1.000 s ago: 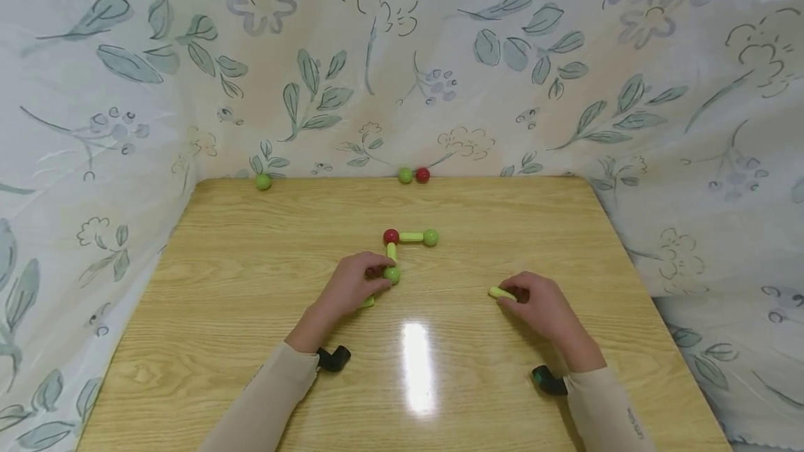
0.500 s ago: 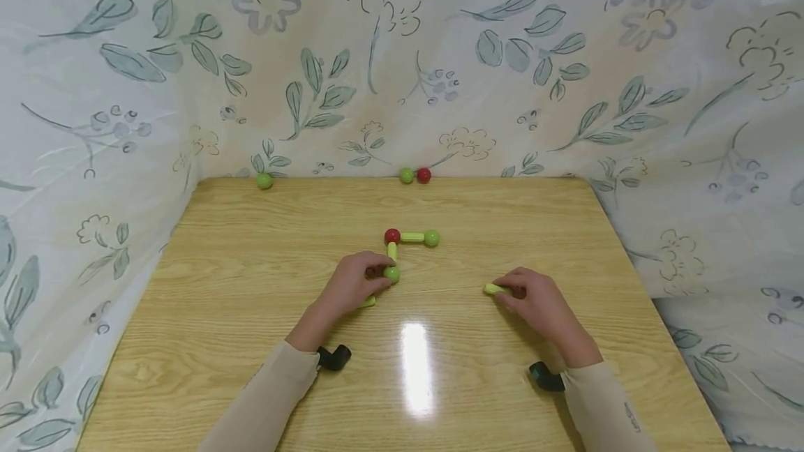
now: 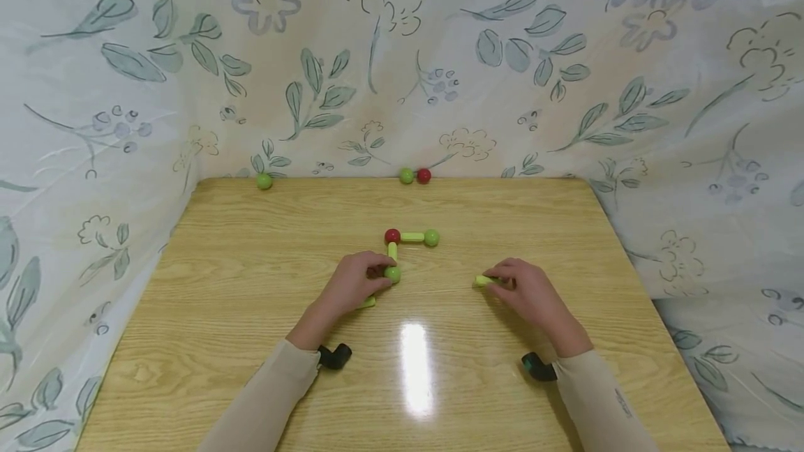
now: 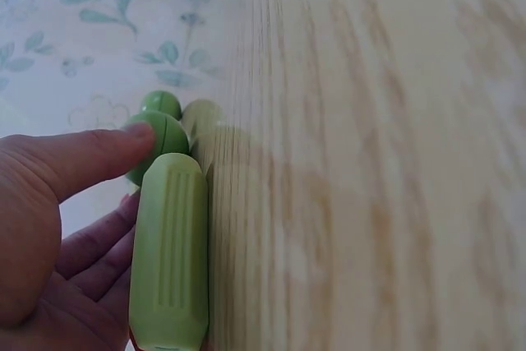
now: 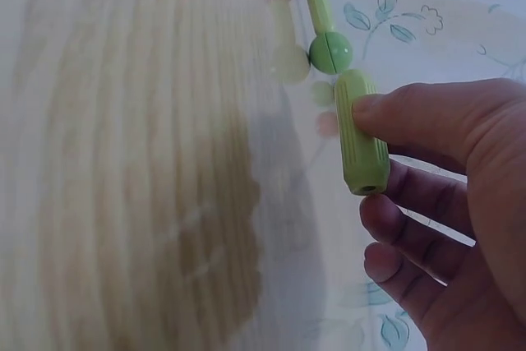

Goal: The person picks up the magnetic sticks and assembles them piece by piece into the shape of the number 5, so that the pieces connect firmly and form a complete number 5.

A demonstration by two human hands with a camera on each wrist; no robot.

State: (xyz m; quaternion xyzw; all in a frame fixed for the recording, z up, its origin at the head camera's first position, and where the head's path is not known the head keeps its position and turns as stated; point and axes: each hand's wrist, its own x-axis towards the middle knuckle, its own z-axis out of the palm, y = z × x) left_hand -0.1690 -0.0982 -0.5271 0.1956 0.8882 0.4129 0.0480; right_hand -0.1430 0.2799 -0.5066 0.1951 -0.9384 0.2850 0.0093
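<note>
An L-shaped chain lies mid-table: a red ball (image 3: pixel 392 236) at its corner, a light green rod (image 3: pixel 412 237) running right to a green ball (image 3: pixel 431 237), and another rod (image 3: pixel 392 251) leading towards the near green ball (image 3: pixel 393 275). My left hand (image 3: pixel 356 283) pinches that near ball between thumb and fingers. Beside this hand lies a ridged rod (image 4: pixel 170 256), partly covered by the hand in the head view. To the right, my right hand (image 3: pixel 527 291) pinches a similar ridged rod (image 5: pixel 362 133), its free tip pointing left, apart from the chain.
Along the table's back edge sit a green ball (image 3: pixel 264 181) at the left, then a second green ball (image 3: pixel 406 176) next to a red one (image 3: pixel 423 176). A flowered cloth (image 3: pixel 440 68) hangs behind the wooden table (image 3: pixel 251 229). Black wrist-worn pieces (image 3: pixel 336 356) stick out from both sleeves.
My right hand has moved left and slightly away from me, bringing its rod closer to the chain. The left hand stays on its green ball.
</note>
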